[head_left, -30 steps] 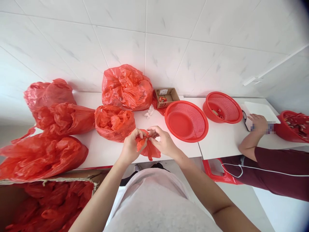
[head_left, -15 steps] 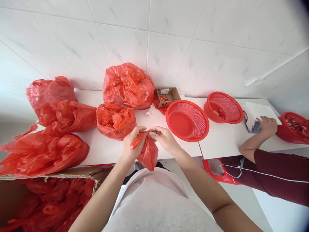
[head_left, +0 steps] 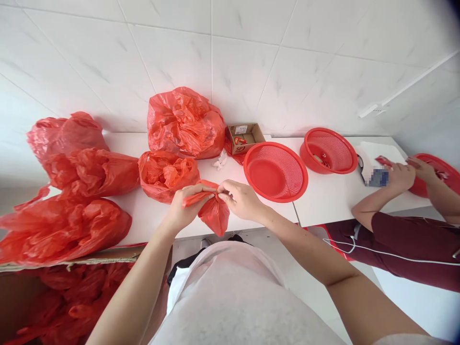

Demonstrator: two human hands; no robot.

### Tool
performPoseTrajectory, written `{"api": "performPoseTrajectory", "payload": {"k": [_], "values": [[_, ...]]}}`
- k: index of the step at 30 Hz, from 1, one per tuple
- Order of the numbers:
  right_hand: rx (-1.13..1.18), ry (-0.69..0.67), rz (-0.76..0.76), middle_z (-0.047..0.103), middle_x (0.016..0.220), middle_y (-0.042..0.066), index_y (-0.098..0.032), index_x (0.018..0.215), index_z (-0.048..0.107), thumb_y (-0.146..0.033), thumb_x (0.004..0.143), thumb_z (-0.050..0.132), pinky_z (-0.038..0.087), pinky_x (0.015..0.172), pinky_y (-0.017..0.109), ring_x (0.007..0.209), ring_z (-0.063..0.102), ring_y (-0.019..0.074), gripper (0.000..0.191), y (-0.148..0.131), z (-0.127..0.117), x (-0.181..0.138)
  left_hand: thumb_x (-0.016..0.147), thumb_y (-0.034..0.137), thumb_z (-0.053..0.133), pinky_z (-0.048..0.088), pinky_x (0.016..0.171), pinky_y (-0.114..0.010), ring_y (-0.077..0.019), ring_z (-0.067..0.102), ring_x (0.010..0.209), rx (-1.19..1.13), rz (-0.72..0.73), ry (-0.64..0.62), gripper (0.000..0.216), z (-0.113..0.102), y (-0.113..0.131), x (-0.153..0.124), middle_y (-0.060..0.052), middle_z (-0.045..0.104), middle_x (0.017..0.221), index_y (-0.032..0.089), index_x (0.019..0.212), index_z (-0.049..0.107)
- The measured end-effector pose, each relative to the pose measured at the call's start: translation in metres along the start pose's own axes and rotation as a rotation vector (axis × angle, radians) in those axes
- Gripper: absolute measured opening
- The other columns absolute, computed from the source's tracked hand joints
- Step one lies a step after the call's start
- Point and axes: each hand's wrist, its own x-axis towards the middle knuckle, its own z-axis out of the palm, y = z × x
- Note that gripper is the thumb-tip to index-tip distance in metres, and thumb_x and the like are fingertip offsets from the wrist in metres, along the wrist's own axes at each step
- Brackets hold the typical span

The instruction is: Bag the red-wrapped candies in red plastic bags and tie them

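Observation:
A small red plastic bag (head_left: pixel 216 216) hangs between my hands, its lower part bulging and its neck gathered tight. My left hand (head_left: pixel 182 206) is closed on the bag's top end, which stretches out flat to the left across the fingers. Thumb and fingers of my right hand (head_left: pixel 240 199) pinch the gathered neck. What the bag contains does not show through. Just behind my left hand stands an open red bag (head_left: pixel 167 175) stuffed with crumpled red plastic. To the right of my right hand sits a red mesh basket (head_left: pixel 275 172) with a bare bottom.
Large red bags (head_left: pixel 185 122) stand along the wall and at the left. A cardboard box (head_left: pixel 39 297) of small red bags is at lower left. Beyond the small carton (head_left: pixel 244 136) is another red basket (head_left: pixel 328 149). A co-worker's hands (head_left: pixel 402 175) handle a red packet at right.
My left hand has moved left, drawing the bag's top out sideways from the neck. The co-worker's second hand has come into view over the far basket, and a red packet now shows.

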Motion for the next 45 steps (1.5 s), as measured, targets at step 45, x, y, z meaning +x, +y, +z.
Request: {"api": "performPoseTrajectory", "payload": {"k": [45], "values": [[0.169,0.048,0.129,0.040,0.057,-0.006,-0.021,0.062,0.035,-0.026,0.067,0.054,0.027,0.054,0.023,0.055,0.035,0.0100,0.020,0.000,0.054,-0.010,0.088,0.018,0.056,0.049,0.079,-0.027,-0.0139,0.060,0.085,-0.242,0.046,0.274,0.014,0.013,0.026,-0.014,-0.002,0.064,0.092,0.021,0.092,0.069]]}}
